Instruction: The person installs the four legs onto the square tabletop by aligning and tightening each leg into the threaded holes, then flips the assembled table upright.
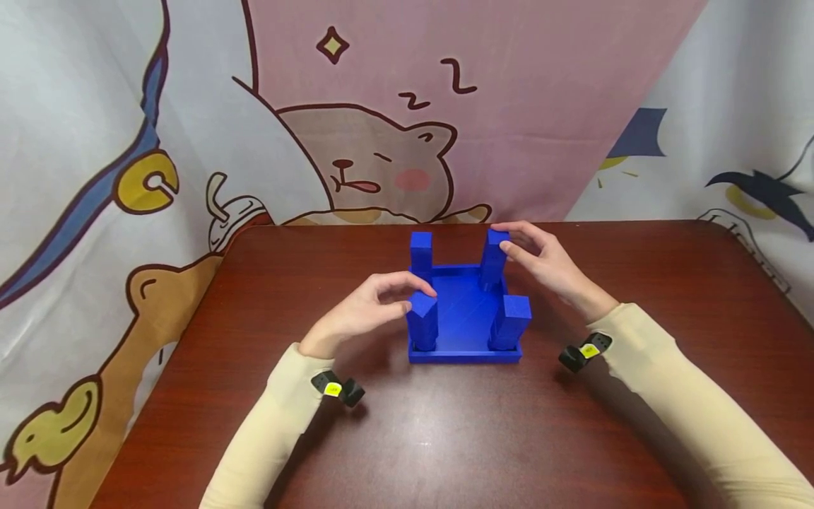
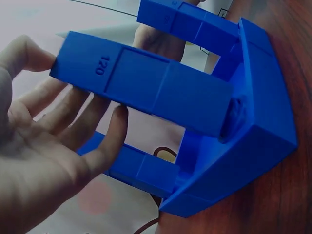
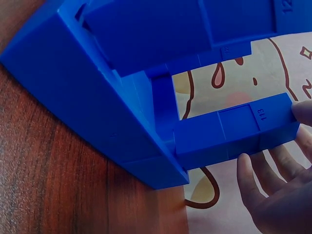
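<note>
A square blue tray (image 1: 463,311) with a raised rim lies on the table, a tall blue post at each corner. My left hand (image 1: 359,309) pinches the top of the near left post (image 1: 424,329), thumb on one side and fingertips along another. In the left wrist view this post (image 2: 141,80) bears the number 120 and leans a little. The far right post (image 1: 493,263) is held near its top by my right hand (image 1: 552,267); the right wrist view shows 113 on that post (image 3: 234,127). Untouched are the far left post (image 1: 421,251) and the tilted near right post (image 1: 511,322).
The brown wooden table (image 1: 407,431) reaches back to a cartoon-printed curtain (image 1: 521,106). A small black wrist camera sits on each cream sleeve (image 1: 661,382). The near right post stands close below my right forearm's side of the tray.
</note>
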`<state>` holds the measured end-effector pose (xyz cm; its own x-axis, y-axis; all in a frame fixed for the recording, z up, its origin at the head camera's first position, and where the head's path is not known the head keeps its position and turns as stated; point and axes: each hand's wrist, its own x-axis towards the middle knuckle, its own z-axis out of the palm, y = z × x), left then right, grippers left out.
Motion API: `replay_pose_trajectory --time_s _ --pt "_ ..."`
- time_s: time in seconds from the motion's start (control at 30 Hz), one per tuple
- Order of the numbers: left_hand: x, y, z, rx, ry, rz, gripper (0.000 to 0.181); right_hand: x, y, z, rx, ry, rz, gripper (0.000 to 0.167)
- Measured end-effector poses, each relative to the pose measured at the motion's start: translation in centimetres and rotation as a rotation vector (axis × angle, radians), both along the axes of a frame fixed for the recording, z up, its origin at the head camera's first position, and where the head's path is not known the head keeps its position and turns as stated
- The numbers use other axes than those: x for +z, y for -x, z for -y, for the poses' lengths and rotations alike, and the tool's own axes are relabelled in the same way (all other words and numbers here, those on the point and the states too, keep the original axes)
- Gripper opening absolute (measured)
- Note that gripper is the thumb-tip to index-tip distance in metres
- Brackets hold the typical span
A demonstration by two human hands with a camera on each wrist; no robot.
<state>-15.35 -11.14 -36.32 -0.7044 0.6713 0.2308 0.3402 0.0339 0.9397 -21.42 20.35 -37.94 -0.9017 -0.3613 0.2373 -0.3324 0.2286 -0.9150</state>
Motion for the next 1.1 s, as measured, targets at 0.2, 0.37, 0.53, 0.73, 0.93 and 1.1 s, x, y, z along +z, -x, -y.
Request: replay_pose_trajectory --time_s 0.2,0.37,0.53,0.73,0.93,1.1 --pt "-0.3 0.3 -0.1 -0.05 -0.019 -0.026 0.028 0.0 -0.1 0.0 -0.001 -0.004 0.005 0.04" --pt "0.0 0.1 -0.1 -0.053 -0.022 -0.039 0.029 0.0 -0.1 0.1 -0.003 0.0 0.009 0.04" --pt "0.6 -0.7 -0.2 0.035 -0.017 -0.038 0.033 0.0 -0.1 0.1 -0.004 -0.01 0.003 0.039" --pt "1.1 -1.9 -1.0 0.235 0.085 -0.095 0.037 0.0 0.0 0.1 -0.015 -0.012 0.005 0.039" --pt "1.1 -2.3 -1.5 0.317 0.123 -0.101 0.038 0.0 0.0 0.1 -0.014 -0.012 0.008 0.039" --pt "0.9 -2.0 -1.3 0.268 0.103 -0.088 0.031 0.0 0.0 0.1 -0.017 -0.005 0.004 0.038"
